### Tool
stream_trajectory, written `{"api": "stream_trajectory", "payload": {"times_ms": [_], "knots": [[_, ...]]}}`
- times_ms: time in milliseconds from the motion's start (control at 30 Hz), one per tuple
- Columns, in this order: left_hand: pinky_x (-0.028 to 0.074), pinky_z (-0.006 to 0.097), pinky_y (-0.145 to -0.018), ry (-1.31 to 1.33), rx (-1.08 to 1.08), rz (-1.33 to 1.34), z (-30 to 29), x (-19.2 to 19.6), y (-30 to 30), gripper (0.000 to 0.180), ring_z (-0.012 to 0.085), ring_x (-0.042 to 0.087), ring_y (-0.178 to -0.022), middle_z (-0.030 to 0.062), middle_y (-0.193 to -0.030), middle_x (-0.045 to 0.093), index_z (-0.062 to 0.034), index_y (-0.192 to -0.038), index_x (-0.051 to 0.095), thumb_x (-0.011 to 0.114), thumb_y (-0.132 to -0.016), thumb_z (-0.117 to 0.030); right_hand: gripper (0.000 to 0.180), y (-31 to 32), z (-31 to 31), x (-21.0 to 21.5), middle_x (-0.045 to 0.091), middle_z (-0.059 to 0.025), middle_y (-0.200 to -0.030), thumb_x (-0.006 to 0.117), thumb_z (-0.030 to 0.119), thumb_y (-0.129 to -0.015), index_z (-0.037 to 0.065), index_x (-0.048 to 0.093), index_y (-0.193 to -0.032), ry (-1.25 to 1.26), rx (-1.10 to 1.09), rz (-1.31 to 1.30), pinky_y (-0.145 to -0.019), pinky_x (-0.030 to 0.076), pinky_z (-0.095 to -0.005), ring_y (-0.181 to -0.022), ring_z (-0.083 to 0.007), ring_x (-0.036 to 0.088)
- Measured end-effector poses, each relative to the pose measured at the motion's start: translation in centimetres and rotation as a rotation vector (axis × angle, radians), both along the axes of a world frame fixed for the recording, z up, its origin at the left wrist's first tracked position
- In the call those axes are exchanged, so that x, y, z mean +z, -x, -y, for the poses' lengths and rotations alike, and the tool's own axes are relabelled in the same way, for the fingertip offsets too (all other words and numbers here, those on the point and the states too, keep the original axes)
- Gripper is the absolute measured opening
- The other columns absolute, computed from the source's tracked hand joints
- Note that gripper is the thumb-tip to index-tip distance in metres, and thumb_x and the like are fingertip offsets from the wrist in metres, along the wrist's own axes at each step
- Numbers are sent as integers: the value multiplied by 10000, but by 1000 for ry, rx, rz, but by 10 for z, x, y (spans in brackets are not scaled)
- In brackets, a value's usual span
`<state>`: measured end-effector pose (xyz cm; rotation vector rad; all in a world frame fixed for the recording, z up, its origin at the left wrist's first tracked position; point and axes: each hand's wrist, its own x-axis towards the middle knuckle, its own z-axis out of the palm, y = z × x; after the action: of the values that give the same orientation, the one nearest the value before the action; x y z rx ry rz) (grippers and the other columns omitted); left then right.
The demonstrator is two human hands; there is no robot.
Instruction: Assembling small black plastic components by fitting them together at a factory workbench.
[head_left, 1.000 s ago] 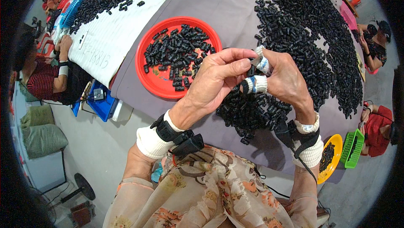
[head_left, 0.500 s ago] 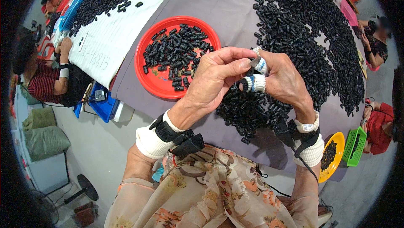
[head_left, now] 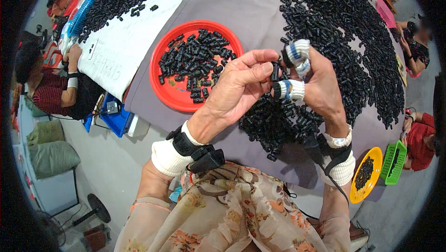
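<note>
My left hand (head_left: 239,84) pinches a small black cylindrical plastic part (head_left: 275,71) upright between thumb and forefinger. Close against its right side is my right hand (head_left: 320,82), its thumb and forefinger spread apart around the part. White and blue knitted covers with black tips wrap those two digits; its other fingers are mostly hidden. Beneath my hands lies a heap of similar black parts (head_left: 265,129). To the left, a round red tray (head_left: 158,87) holds many more of them.
A large spread of black parts (head_left: 320,24) covers the table's right side; another pile (head_left: 121,1) lies on white sheeting at far left. A yellow dish (head_left: 374,180) and green basket (head_left: 394,173) stand at right. Other people sit at both sides. A cable hangs from my right wrist.
My right thumb and forefinger have parted and lifted slightly, showing the black part in my left fingers. A grey, pointed sliver seen earlier between my hands no longer shows.
</note>
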<state>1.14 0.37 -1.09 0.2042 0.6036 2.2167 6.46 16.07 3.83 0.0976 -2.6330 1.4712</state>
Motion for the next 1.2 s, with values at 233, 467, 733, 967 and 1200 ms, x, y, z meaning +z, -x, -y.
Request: {"api": "stream_trajectory", "payload": {"times_ms": [233,467,733,967,1200], "knots": [[471,268,-754,-25,-15,10,-3,-3,1,195,131,566,-833,56,-916,576,-24,-1032,502,545,-843,-50,430,-1,1,-4,586,1,-695,749,95,-603,62,542,-979,66,28,-78,-528,425,-214,-578,-61,505],[449,203,-673,173,29,-66,-6,6,-2,241,88,565,-758,29,-857,590,-24,-1029,501,587,-808,-62,385,-1,-2,-8,591,-16,-671,732,87,-606,59,547,-943,9,26,-80,-508,428,-227,-558,-77,524],[492,234,-715,236,54,-45,-7,-1,1,243,126,593,-795,60,-907,596,5,-1037,519,577,-806,-41,356,1,-1,-14,591,-28,-662,718,96,-607,47,541,-912,32,4,-61,-494,421,-247,-542,-102,523],[503,225,-634,388,200,-210,13,-2,14,199,114,593,-689,65,-787,606,20,-965,572,609,-777,-36,303,8,-8,-26,550,-22,-684,710,189,-703,20,540,-887,112,26,12,-569,416,-243,-613,-94,495],[444,204,-697,949,534,-682,74,-34,53,204,85,560,-763,27,-834,615,-15,-987,614,596,-794,-79,112,-6,-38,-37,456,49,-562,543,193,-807,90,532,-850,144,-183,198,-374,305,-188,-425,-32,405]]}}
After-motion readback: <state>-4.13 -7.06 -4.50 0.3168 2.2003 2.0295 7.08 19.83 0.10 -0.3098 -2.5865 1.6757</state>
